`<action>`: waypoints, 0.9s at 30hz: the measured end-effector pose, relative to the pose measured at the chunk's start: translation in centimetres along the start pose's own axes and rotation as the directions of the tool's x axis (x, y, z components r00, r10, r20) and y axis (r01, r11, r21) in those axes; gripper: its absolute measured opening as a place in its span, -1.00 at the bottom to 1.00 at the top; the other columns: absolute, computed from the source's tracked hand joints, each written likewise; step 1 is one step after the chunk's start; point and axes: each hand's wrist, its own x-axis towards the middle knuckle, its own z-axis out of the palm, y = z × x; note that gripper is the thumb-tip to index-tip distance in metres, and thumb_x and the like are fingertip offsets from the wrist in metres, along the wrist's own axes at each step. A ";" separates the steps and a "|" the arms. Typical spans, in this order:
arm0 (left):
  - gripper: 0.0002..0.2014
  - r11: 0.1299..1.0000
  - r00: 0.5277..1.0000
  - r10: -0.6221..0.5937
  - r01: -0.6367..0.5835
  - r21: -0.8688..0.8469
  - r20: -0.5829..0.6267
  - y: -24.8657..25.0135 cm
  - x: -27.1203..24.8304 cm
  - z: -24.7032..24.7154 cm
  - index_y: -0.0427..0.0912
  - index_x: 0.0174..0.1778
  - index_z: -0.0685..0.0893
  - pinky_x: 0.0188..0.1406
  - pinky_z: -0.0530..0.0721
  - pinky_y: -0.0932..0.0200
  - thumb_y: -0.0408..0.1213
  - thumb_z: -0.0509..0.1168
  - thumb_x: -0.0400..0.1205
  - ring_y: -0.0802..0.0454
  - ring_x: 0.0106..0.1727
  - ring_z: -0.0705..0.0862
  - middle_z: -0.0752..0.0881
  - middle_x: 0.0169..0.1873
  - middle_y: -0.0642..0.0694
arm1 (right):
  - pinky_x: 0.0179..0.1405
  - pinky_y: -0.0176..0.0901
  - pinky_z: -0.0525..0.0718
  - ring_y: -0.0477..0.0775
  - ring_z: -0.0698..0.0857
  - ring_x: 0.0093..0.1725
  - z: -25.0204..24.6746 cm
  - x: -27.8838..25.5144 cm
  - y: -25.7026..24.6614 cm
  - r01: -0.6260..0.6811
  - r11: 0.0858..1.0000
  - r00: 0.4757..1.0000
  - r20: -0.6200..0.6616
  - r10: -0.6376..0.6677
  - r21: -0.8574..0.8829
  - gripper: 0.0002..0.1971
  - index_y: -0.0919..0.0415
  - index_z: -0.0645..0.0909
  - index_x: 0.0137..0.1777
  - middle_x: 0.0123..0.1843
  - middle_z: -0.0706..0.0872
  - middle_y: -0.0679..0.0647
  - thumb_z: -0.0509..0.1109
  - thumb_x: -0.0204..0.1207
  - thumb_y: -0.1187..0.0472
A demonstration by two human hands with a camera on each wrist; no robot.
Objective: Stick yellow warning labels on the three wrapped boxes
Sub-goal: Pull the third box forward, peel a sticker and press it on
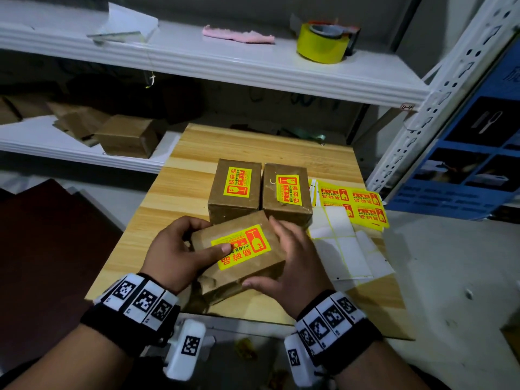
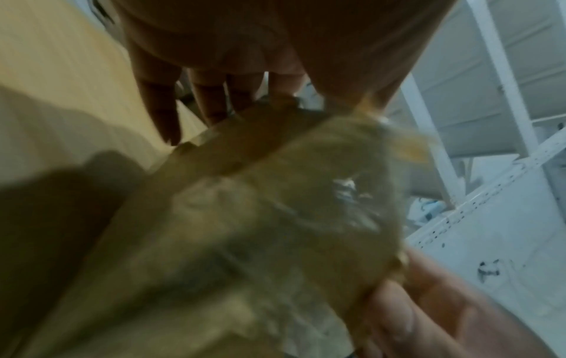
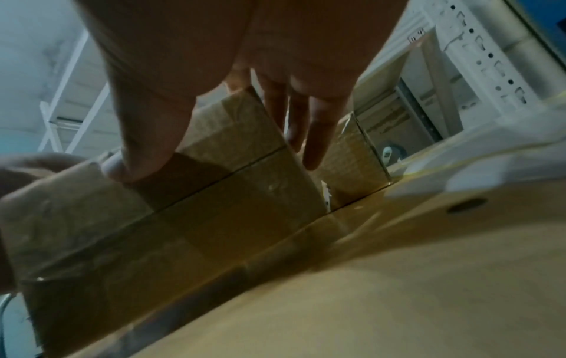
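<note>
Three brown wrapped boxes sit on the wooden table (image 1: 253,144). The back left box (image 1: 233,212) and the back right box (image 1: 289,213) each carry a yellow warning label (image 1: 237,182) (image 1: 288,190) on top. I hold the near box (image 1: 228,230) at an angle between both hands, and it bears a yellow label (image 1: 247,246) too. My left hand (image 1: 174,249) grips its left end, thumb pressing on the label. My right hand (image 1: 292,257) grips its right end, thumb (image 3: 137,150) on the near side. The left wrist view shows the box (image 2: 245,230) blurred.
A sheet of yellow labels (image 1: 354,201) and white backing sheets (image 1: 346,249) lie right of the boxes. A yellow tape roll (image 1: 320,43) and a pink cloth (image 1: 239,35) rest on the upper shelf. Cardboard boxes (image 1: 126,136) sit on the lower shelf at left. A white shelf upright (image 1: 439,99) rises at right.
</note>
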 end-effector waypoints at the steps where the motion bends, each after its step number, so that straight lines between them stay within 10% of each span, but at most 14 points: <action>1: -0.42 0.999 1.000 0.018 -0.019 -0.034 -0.016 0.1 0.0 -0.5 -0.05 -0.02 0.74 -0.26 0.77 0.16 0.07 0.76 0.14 0.11 -0.15 0.80 0.83 -0.14 -0.03 | 0.58 -0.08 0.45 -0.11 0.38 0.57 -0.2 -0.2 -0.2 -0.007 1.000 1.000 -0.026 0.007 0.002 0.21 -0.10 0.20 0.71 0.55 0.37 -0.13 0.69 0.06 -0.33; 9: -0.40 0.926 0.989 -0.050 -0.005 -0.378 -0.138 2.0 -0.3 -3.2 -0.07 -0.13 0.73 -0.07 0.81 -0.38 0.13 0.74 0.02 -0.40 -0.11 0.80 0.84 -0.14 -0.27 | 0.37 0.05 0.67 -0.10 0.61 0.40 -1.1 0.0 -3.1 0.023 0.979 0.983 -0.182 0.014 0.204 0.02 -0.20 0.33 0.63 0.48 0.51 -0.18 0.66 0.14 -0.31; 12: -0.37 0.885 0.937 -0.201 0.049 -0.463 -0.286 2.0 1.0 -4.3 -0.04 -0.08 0.73 -0.03 0.75 -0.60 0.16 0.72 0.02 -0.30 -0.16 0.82 0.85 -0.13 -0.29 | 0.36 0.11 0.67 -0.05 0.60 0.45 -1.8 1.3 -3.5 0.114 0.978 0.960 -0.273 -0.064 0.173 -0.12 -0.04 0.44 0.60 0.49 0.55 -0.11 0.60 0.27 -0.27; 18: -0.29 0.902 0.714 -0.393 0.177 -0.394 -0.579 0.7 5.3 -6.0 0.01 0.12 0.68 0.08 0.81 -0.18 0.37 0.58 0.17 -0.18 -0.05 0.83 0.82 -0.02 -0.13 | 0.57 0.10 0.48 0.10 0.50 0.56 -4.2 4.9 -2.5 -0.021 0.999 0.972 -0.233 0.014 -0.026 -0.29 0.01 0.53 0.56 0.56 0.55 0.05 0.48 0.42 -0.24; 22: -0.35 0.886 0.709 -0.458 0.314 -0.342 -0.537 -0.1 8.2 -5.0 -0.06 0.18 0.65 0.11 0.69 0.00 0.25 0.58 0.30 -0.20 0.03 0.78 0.79 0.11 -0.23 | 0.68 0.08 0.23 0.16 0.18 0.75 -5.0 7.4 -1.4 -0.188 0.922 0.977 0.035 0.212 -0.339 -0.21 -0.19 0.24 0.70 0.79 0.18 -0.08 0.39 0.50 -0.32; 27: -0.40 0.896 0.729 -0.441 0.393 -0.207 -0.524 -0.3 10.3 -3.0 -0.04 0.09 0.53 0.22 0.72 -0.20 0.17 0.62 0.31 -0.32 0.09 0.76 0.71 0.21 -0.28 | 0.65 0.16 0.25 0.09 0.24 0.73 -4.7 8.6 -0.3 -0.223 0.854 0.956 0.066 0.286 -0.470 -0.28 -0.15 0.41 0.62 0.75 0.30 -0.13 0.32 0.49 -0.40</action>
